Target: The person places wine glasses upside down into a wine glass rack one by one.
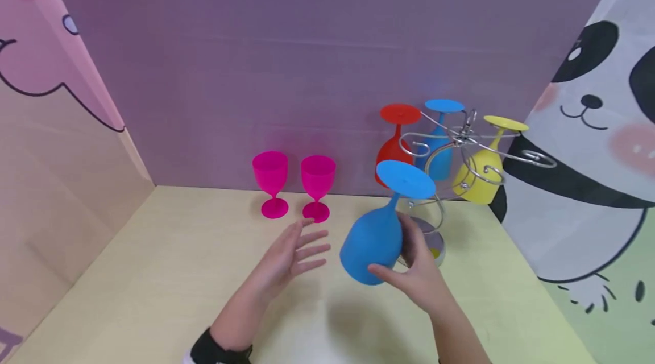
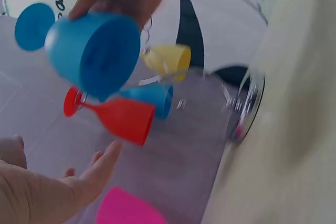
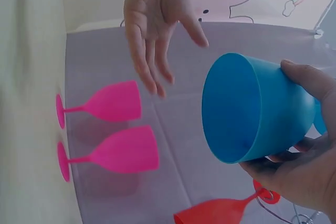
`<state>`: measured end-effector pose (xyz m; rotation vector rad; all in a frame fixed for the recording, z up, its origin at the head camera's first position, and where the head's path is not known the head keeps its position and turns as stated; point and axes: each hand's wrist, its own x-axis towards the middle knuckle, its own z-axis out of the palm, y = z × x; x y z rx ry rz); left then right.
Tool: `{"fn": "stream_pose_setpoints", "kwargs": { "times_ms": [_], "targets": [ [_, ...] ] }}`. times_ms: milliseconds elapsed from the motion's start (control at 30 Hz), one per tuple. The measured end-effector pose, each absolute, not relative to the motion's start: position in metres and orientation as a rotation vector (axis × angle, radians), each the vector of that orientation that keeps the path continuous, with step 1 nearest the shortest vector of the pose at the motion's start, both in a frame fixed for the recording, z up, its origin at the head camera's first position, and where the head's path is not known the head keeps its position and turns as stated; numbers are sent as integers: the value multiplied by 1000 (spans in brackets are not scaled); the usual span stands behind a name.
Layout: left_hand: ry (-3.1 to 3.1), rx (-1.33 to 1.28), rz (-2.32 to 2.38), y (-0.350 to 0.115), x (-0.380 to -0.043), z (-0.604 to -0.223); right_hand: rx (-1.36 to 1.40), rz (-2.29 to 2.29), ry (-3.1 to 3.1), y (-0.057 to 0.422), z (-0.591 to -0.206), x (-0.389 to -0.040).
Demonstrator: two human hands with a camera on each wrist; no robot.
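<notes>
A blue goblet [image 1: 372, 244] is held upside down by my right hand [image 1: 421, 273], its foot up and its mouth tilted down to the left. In the right wrist view the thumb and fingers curl round the bowl of this blue goblet [image 3: 283, 111]. My left hand [image 1: 286, 259] hovers to its left, fingers spread, touching nothing. Behind the left hand, two pink goblets [image 1: 270, 173] [image 1: 318, 176] stand upright on the table. Beyond my right hand is a wire glass rack [image 1: 463, 139], with a red goblet [image 1: 393, 148], another blue goblet [image 1: 437, 153] and a yellow goblet [image 1: 481, 173] hanging upside down.
The pale table [image 1: 169, 273] meets a purple backdrop [image 1: 317, 68] just behind the pink goblets. A panda-printed wall [image 1: 588, 193] rises at the right, close to the rack. On the left is a wall with a pink cartoon print [image 1: 46, 57].
</notes>
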<state>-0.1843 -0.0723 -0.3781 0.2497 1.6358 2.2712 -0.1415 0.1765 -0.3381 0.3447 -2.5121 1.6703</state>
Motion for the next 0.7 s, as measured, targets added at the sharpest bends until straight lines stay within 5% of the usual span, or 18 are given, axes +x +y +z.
{"fn": "stream_pose_setpoints", "kwargs": {
  "times_ms": [267,700],
  "targets": [
    [2385,339,2270,-120,-231,-343,372,1615,-2417,201,-324,-160],
    [3090,376,1443,-145,-299,-306,96,1526,-2487,221,-304,-178]
  ]
}}
